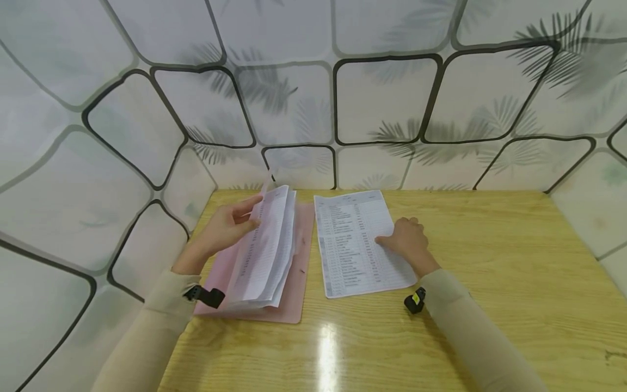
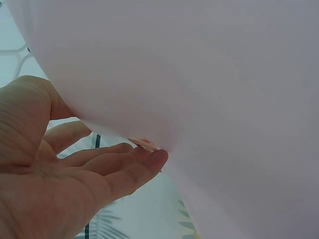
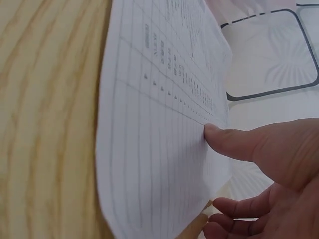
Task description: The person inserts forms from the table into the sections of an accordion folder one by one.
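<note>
A pink translucent folder [image 1: 306, 234] lies at the left of the table with several printed sheets [image 1: 274, 239] raised inside it. My left hand [image 1: 227, 226] grips the edge of its lifted cover [image 2: 199, 84], which fills most of the left wrist view and hides part of the thumb. To the right, a printed sheet with a table of rows [image 1: 348, 245] lies loose on the table. My right hand [image 1: 406, 242] rests at its right edge. In the right wrist view the thumb [image 3: 227, 142] touches the sheet's surface, while the other fingers [image 3: 239, 206] lie beyond its edge.
The wooden table [image 1: 499, 245] extends to the right of the loose sheet and in front of it. A patterned wall [image 1: 387, 103] stands along the back and the left side, close behind the folder.
</note>
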`<state>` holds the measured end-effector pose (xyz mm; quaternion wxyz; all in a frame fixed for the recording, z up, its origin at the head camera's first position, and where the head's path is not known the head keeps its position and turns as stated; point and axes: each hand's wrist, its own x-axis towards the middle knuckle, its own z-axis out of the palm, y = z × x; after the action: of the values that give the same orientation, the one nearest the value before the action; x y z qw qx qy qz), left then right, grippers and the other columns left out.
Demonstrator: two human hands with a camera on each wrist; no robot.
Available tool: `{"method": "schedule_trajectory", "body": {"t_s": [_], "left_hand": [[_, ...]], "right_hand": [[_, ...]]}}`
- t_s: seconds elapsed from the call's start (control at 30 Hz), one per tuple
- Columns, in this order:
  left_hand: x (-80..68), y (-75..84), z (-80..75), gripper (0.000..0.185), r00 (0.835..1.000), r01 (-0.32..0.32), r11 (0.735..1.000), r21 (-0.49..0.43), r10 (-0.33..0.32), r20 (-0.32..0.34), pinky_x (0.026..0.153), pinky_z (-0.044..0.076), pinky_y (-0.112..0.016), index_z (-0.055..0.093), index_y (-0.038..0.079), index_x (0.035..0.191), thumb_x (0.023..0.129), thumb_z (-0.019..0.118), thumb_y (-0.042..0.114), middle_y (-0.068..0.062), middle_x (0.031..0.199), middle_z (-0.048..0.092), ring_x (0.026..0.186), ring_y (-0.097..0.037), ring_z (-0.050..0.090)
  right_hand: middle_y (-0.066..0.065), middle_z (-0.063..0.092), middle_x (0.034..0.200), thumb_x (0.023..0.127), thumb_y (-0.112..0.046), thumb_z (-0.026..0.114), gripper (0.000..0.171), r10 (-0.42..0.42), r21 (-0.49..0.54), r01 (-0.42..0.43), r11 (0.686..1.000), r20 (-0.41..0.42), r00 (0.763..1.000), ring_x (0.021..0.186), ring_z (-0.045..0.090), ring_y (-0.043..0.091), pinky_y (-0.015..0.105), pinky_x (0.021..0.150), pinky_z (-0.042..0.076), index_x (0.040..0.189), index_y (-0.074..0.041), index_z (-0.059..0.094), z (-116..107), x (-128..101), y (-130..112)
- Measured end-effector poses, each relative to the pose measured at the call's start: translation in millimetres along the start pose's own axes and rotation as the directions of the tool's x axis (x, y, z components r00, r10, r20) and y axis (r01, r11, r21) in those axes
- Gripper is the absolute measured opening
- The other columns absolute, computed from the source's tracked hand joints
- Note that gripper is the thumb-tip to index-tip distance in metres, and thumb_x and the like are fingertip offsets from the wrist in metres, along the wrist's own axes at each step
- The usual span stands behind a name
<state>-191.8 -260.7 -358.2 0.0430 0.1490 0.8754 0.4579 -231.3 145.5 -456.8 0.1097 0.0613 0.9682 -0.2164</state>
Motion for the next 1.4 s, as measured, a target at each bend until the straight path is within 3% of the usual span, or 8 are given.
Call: {"method": "schedule_trajectory", "body": {"t_s": [0.3,0.5,0.83,1.0,1.17,1.4], "left_hand": [[-0.1,1.1,0.0,0.058,1.000,0.010,1.000,0.005,-0.010,0.002,0.106,0.052,-0.037,0.045,-0.005,0.156,0.101,0.064,0.001,-0.023,0.164,0.043,0.140,-0.050,0.052],[-1.3,1.1,-0.7,0.058,1.000,0.006,1.000,0.010,-0.006,0.002,0.109,0.050,-0.047,0.046,-0.006,0.155,0.100,0.064,0.000,-0.023,0.163,0.043,0.141,-0.048,0.052],[-2.6,-1.8,-0.8,0.058,1.000,0.017,1.000,0.004,-0.017,0.006,0.108,0.051,-0.043,0.046,-0.005,0.155,0.101,0.064,0.001,-0.022,0.164,0.042,0.141,-0.048,0.053],[-2.2,-0.4,-0.8,0.059,1.000,0.014,1.000,-0.003,-0.014,0.008,0.106,0.052,-0.037,0.045,-0.005,0.156,0.101,0.064,0.001,-0.023,0.164,0.042,0.141,-0.048,0.053],[-1.4,0.3,-0.5,0.058,1.000,0.008,1.000,0.009,-0.008,0.004,0.109,0.050,-0.047,0.046,-0.005,0.156,0.101,0.064,0.001,-0.023,0.164,0.043,0.141,-0.048,0.053],[-0.1,4.0,0.1,0.058,1.000,0.009,1.000,0.020,-0.009,0.003,0.111,0.048,-0.055,0.046,-0.005,0.155,0.100,0.064,0.000,-0.022,0.163,0.044,0.140,-0.048,0.053]], "right_hand": [[0.030,0.052,0.116,0.094,-0.042,0.074,0.063,-0.004,-0.042,0.004,0.999,0.015,1.000,0.103,0.052,0.041,0.053,0.079,0.053,0.121,0.014,0.063,0.5,1.8,-2.0],[0.031,0.050,0.118,0.095,-0.038,0.074,0.060,-0.021,-0.010,0.021,1.000,0.019,1.000,0.104,0.051,0.041,0.051,0.079,0.052,0.120,0.015,0.062,3.9,1.5,-3.3],[0.027,0.053,0.109,0.092,-0.036,0.076,0.052,-0.027,0.062,0.027,0.998,0.005,1.000,0.093,0.053,0.036,0.041,0.069,0.048,0.108,0.012,0.064,3.1,-1.3,-3.3],[0.029,0.062,0.107,0.091,-0.036,0.078,0.066,-0.023,0.096,0.022,0.995,0.008,1.000,0.087,0.063,0.035,0.038,0.064,0.050,0.124,0.016,0.054,3.4,-0.6,-2.4],[0.032,0.068,0.107,0.089,-0.037,0.079,0.080,-0.021,0.122,0.021,0.992,-0.002,1.000,0.085,0.070,0.037,0.039,0.062,0.053,0.137,0.014,0.039,4.3,4.0,2.9],[0.035,0.064,0.123,0.095,-0.022,0.068,0.056,-0.108,0.271,0.093,0.958,0.040,0.993,0.098,0.068,0.039,0.042,0.078,0.059,0.132,0.017,0.053,-3.3,9.7,18.6]]}}
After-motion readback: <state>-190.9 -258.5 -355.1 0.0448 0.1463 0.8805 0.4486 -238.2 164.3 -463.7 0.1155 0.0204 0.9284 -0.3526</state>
